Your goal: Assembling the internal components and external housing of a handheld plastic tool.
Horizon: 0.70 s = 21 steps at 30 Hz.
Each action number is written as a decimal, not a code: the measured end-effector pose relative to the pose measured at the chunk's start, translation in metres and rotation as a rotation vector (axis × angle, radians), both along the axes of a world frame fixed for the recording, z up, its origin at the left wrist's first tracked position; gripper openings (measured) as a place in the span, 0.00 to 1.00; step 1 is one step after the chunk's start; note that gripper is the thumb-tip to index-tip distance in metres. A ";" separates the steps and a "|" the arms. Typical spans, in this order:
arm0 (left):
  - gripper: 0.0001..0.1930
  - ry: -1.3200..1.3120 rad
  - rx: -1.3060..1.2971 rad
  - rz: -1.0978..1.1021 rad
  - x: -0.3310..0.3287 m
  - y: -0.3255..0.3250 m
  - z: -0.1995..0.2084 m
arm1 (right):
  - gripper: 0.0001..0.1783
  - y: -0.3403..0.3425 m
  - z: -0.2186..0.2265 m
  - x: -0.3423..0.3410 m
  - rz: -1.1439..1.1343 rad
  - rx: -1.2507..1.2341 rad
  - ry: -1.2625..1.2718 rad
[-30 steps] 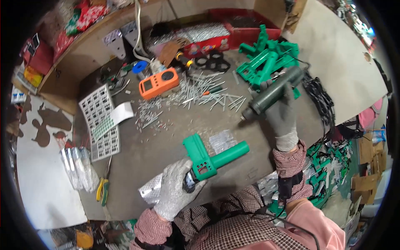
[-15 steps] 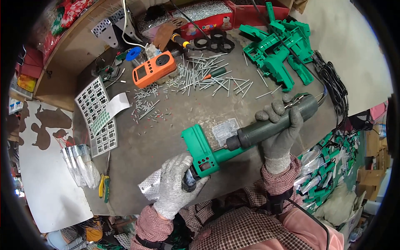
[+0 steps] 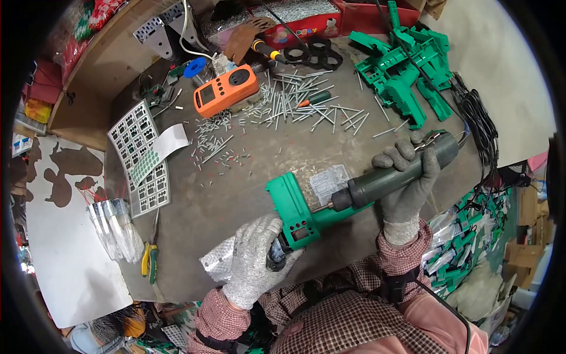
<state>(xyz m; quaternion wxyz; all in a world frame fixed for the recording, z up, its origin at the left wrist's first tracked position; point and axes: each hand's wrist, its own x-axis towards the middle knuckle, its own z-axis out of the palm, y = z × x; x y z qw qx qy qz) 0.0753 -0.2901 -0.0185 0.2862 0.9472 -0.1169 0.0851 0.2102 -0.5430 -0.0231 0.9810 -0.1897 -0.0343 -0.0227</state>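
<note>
My left hand [image 3: 253, 259], in a pale grey knit glove, is closed around the dark end of a green plastic tool housing [image 3: 289, 200]. A green handle extends from it to the right, partly under the screwdriver. With my right hand [image 3: 407, 194], in a darker grey glove, I grip a dark cylindrical electric screwdriver [image 3: 383, 186]. Its thin bit meets the side of the housing; the very tip is hidden. Just beyond the bit lies a clear printed plastic sheet [image 3: 329, 182]. A crumpled silvery piece [image 3: 217, 261] shows beside my left hand.
Loose screws [image 3: 289, 97] are scattered beyond, near an orange meter [image 3: 226, 91]. Green housing parts [image 3: 407, 76] are piled far right, beside a black cable bundle [image 3: 474, 118]. Sticker sheets [image 3: 141, 156] and pliers [image 3: 150, 259] lie left. A red box [image 3: 303, 29] of screws stands behind.
The whole view has shifted slightly, so the table and things on it appear a little farther right. My grips and the screwdriver's place against the housing look the same.
</note>
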 end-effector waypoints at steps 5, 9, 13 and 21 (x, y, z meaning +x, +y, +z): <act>0.37 0.078 0.003 0.011 0.001 0.000 0.003 | 0.18 0.006 -0.005 0.007 0.095 0.124 -0.019; 0.37 0.039 -0.029 -0.024 0.002 0.001 0.007 | 0.19 0.012 0.000 0.008 0.170 0.273 -0.038; 0.37 0.038 -0.064 -0.021 0.001 0.001 0.005 | 0.19 0.012 -0.001 0.013 0.175 0.258 -0.072; 0.36 0.021 0.198 -0.136 -0.011 0.023 0.010 | 0.19 -0.010 -0.013 -0.008 0.095 0.255 -0.164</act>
